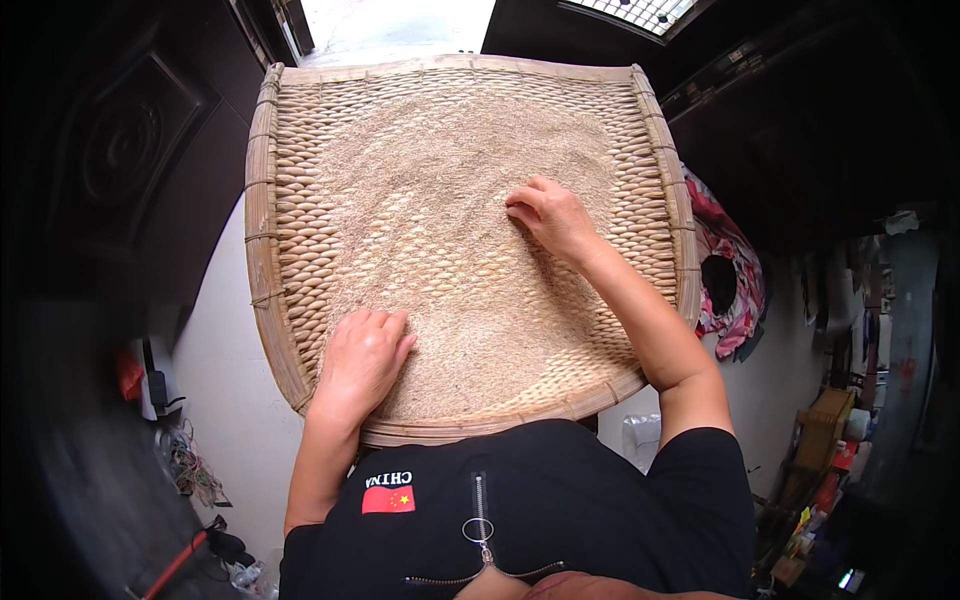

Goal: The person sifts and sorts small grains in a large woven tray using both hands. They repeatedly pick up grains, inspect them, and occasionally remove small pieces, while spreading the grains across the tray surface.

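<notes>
A wide woven winnowing basket (259, 195) with a bound bamboo rim lies before me, its near edge against my torso. Small pale-brown grains or seeds (457, 360) are spread over its weave, thinner around the middle, where the woven strands show through. My left hand (366, 352) rests palm down on the grains at the near left, fingers slightly curled. Over the right of the middle is my right hand (553, 214), thumb and forefinger brought close together at the grains. Whether anything is between those fingertips cannot be made out.
Dark panelled doors (127, 150) flank a bright doorway (397, 30) beyond the basket. Pink and red patterned cloth (731, 277) hangs or lies at the right. Tangled cords (191, 461) and a red-handled item (174, 562) are on the lower left; boxes (825, 416) and mixed goods stand lower right.
</notes>
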{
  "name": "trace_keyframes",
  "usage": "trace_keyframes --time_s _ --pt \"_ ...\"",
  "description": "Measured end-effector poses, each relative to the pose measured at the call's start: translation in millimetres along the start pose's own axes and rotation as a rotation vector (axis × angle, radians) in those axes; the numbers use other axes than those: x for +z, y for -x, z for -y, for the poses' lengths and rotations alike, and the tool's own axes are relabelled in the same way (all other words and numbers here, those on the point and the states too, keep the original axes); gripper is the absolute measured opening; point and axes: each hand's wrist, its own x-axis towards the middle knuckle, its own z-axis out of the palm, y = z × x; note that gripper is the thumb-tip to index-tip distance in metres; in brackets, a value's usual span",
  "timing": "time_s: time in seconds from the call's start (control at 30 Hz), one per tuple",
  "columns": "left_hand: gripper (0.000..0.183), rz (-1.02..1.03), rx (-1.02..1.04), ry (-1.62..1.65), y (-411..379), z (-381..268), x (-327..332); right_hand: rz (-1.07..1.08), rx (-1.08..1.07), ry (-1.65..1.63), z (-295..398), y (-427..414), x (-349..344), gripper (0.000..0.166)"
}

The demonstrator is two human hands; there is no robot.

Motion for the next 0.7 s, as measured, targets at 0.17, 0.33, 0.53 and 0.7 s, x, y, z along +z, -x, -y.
trace_keyframes --time_s 0.17,0.33,0.53,0.7 --pt "0.022 0.016 -0.009 0.001 -1.9 -2.9 -1.5 0.056 0.195 -0.163 -1.5 -2.7 -4.2 0.013" --pt "0.024 0.005 -0.004 0.008 -3.2 -3.7 -1.9 0.07 0.535 -1.049 -16.2 -8.0 -32.7 0.02" --pt "0.025 -0.083 0.02 -0.001 -4.6 -3.6 1.2 0.129 0.647 -1.475 -1.5 -3.6 -43.5 0.021" --pt "0.024 -0.075 0.016 -0.063 -5.2 -6.6 1.8 0.138 0.621 -1.568 -1.2 -1.0 -48.4 0.021"
